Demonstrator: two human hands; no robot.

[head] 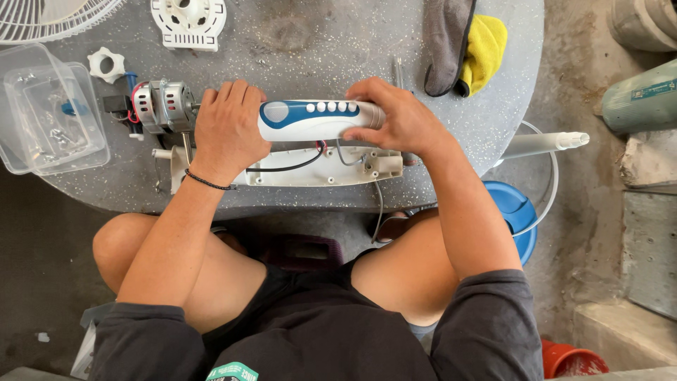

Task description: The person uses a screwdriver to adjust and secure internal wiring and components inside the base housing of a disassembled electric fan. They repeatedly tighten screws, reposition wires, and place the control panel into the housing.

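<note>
Fan housing between both hands, mid-table.

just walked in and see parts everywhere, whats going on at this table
A seated person grips a white and blue fan control housing with both hands, the left hand at its motor end and the right hand at the other end. Its open back half lies just below, with wires showing. The fan motor sits bare beside the left hand. A clear plastic box, a fan grille and cloths lie on the grey table.
</note>
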